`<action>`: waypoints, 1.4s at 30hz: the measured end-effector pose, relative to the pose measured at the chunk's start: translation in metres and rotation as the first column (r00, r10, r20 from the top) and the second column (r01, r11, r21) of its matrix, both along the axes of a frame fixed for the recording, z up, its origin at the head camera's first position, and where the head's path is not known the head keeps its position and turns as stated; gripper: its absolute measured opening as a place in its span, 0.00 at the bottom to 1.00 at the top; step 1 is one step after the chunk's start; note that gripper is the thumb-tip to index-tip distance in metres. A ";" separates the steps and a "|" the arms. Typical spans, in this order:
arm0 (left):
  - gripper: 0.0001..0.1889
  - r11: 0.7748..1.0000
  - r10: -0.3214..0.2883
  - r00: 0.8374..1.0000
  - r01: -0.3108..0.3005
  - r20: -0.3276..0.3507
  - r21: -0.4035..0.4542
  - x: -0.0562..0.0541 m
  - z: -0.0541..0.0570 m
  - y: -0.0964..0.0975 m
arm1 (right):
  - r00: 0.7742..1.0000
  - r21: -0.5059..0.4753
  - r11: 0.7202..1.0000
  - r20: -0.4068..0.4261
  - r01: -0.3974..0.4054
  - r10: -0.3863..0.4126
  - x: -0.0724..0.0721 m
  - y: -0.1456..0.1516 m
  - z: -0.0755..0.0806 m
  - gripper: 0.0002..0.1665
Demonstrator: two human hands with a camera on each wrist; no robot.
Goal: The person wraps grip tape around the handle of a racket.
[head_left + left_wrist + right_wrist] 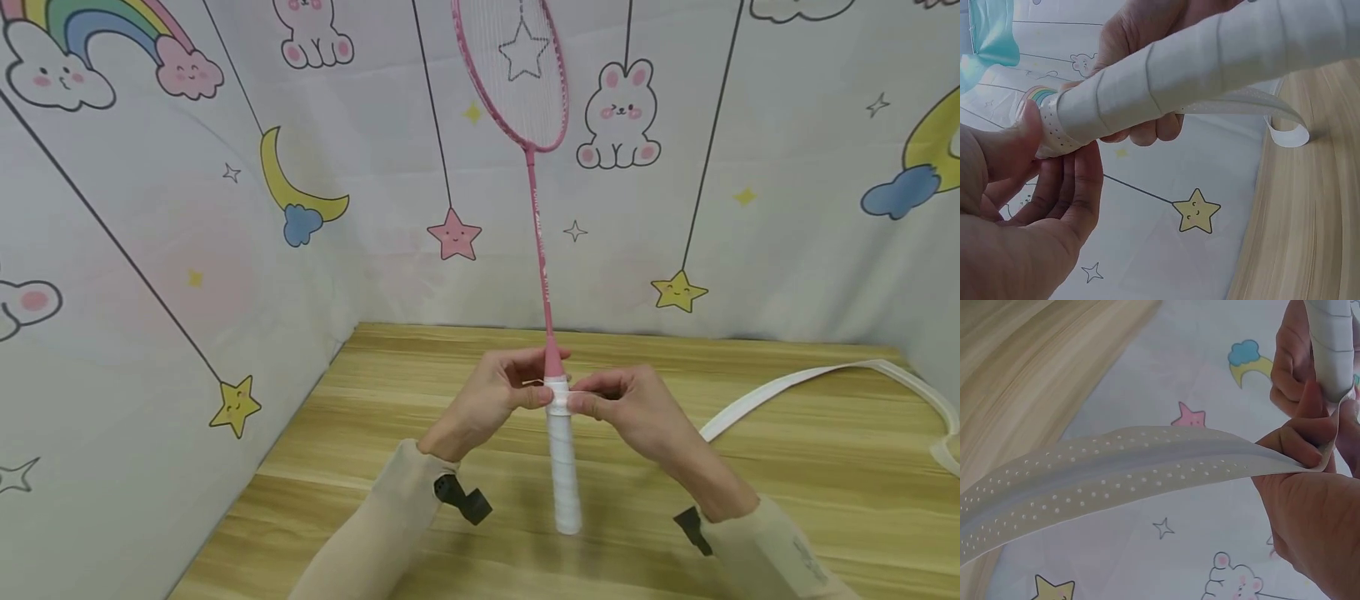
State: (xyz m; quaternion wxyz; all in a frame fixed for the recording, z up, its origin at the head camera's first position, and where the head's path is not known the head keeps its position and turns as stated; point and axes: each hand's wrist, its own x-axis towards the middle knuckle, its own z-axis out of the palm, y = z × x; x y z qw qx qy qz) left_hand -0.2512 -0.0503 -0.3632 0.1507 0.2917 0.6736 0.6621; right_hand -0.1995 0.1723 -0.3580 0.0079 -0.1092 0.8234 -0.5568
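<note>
A pink badminton racket (542,250) stands nearly upright over the table, head up and its white-wrapped handle (564,475) down. My left hand (483,408) grips the top of that handle just below the pink cone, thumb in front and fingers behind. On the handle's other side, my right hand (648,417) pinches a white perforated grip tape (1104,464) between thumb and fingers. The tape goes round the handle's top, where a dotted band (1057,125) shows beside the left thumb. Its loose length trails away to the right. Spiral seams mark the handle below.
Beneath the hands is a wood-grain table (360,508), and the tape's far part curves over its right side. A white cloth wall (390,142) with cartoon prints encloses the back and sides. Some teal fabric (991,37) shows at the left wrist view's top corner.
</note>
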 end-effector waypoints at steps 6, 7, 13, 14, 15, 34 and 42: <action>0.25 0.999 -0.030 0.999 0.031 0.045 -0.018 -0.001 0.002 0.000 | 1.000 -0.011 1.000 0.011 -0.004 0.004 -0.001 -0.001 -0.001 0.16; 0.25 0.999 -0.035 0.998 0.036 0.049 -0.020 -0.002 0.002 0.000 | 1.000 -0.010 1.000 0.009 -0.012 0.012 -0.001 -0.001 -0.001 0.17; 0.26 0.998 -0.059 0.997 0.060 0.049 -0.022 -0.002 0.001 0.000 | 0.998 -0.008 0.998 -0.009 -0.057 0.057 -0.001 0.000 -0.002 0.19; 0.26 0.998 -0.062 0.997 0.063 0.046 -0.017 -0.002 0.001 0.000 | 0.998 -0.010 0.998 -0.018 -0.056 0.056 0.000 -0.001 -0.003 0.18; 0.26 0.998 -0.065 0.997 0.066 0.042 -0.011 -0.002 0.001 0.001 | 0.998 -0.009 0.999 -0.031 -0.052 0.052 0.000 -0.001 -0.003 0.17; 0.28 0.998 0.017 1.000 -0.015 0.026 -0.069 0.000 -0.002 -0.001 | 0.984 0.114 0.993 -0.178 0.007 0.013 0.008 -0.008 0.003 0.07; 0.29 0.998 -0.013 0.999 0.015 0.030 -0.054 -0.001 -0.001 -0.003 | 0.993 0.057 0.998 -0.117 0.023 -0.016 0.007 -0.006 0.004 0.08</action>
